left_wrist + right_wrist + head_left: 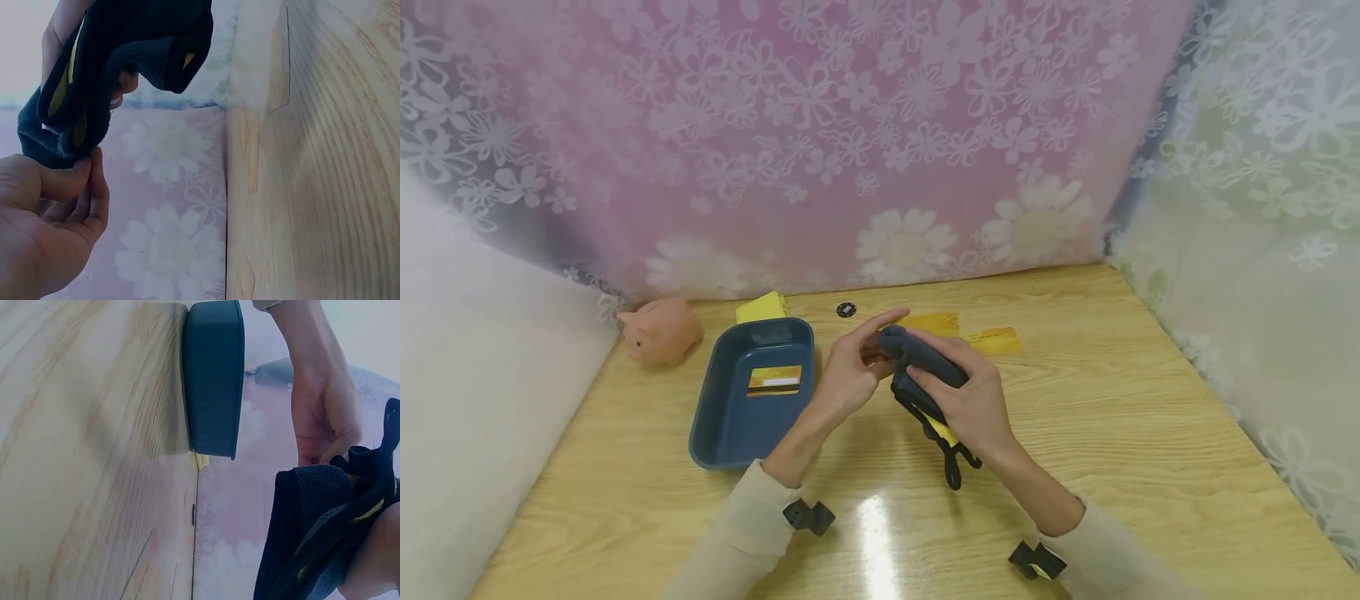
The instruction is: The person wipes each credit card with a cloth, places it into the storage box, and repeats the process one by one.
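Note:
A dark blue, fuzzy cloth item (pixel 931 367) with black edging, a black loop and yellow showing inside is held above the table, folded over. My right hand (pixel 979 408) grips it from the right, thumb across the near face. On the other side my left hand (pixel 848 379) is at its far end. In the left wrist view, the thumb and a fingertip of that left hand (pixel 50 219) pinch the edge of the cloth item (pixel 144 56). The right wrist view has the cloth item (pixel 319 494) at lower right. What lies inside the folds is mostly hidden.
A blue tray (pixel 709 425) stands left of my hands, holding a gold card (pixel 775 388). Behind it lies a yellow object (pixel 763 307); a pink piggy bank (pixel 664 332) is farther left. A black chip (pixel 846 309) and gold cards (pixel 996 341) lie toward the back.

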A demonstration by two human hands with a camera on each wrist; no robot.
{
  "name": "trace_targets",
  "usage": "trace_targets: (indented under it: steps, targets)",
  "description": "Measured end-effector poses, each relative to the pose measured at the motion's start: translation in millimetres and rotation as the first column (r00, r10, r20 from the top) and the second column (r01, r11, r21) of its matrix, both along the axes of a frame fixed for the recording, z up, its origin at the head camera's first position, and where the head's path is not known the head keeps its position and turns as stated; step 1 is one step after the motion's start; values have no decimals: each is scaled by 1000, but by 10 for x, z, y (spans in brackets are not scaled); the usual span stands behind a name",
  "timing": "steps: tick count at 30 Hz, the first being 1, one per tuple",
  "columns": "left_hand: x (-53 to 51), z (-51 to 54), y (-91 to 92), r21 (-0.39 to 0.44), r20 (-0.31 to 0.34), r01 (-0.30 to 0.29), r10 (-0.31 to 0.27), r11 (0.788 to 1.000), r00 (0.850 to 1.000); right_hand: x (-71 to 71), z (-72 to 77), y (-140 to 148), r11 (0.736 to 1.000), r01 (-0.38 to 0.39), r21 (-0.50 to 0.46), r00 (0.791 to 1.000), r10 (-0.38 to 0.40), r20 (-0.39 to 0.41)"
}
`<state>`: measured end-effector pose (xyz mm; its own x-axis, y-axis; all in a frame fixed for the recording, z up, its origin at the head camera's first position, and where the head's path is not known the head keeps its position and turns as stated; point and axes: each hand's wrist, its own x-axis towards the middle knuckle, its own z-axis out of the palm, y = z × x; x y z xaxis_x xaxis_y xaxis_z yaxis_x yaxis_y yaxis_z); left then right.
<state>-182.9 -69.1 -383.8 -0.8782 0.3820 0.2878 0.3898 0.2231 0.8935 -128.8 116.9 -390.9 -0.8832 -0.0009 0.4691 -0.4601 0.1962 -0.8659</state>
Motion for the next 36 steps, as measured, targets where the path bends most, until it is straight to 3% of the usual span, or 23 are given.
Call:
trace_targets:
  steps: [12,19,28,36]
  targets:
    - [47,-19,-1,-36,-21,-22,21,999,1000,-5,-60,25,997,60,43,996,-57,-63]
    - [46,-19,23,-23,-20,-48,48,999,999,-39,-44,154,993,99,57,994,-95,-59]
    - [42,-47,-18,24,8,-60,60,998,998,-74,-60,375,985,164,53,986,-165,3]
    - [42,-59,-34,81,37,-40,37,996,999,-119,-101,574,968,244,61,967,-248,67]
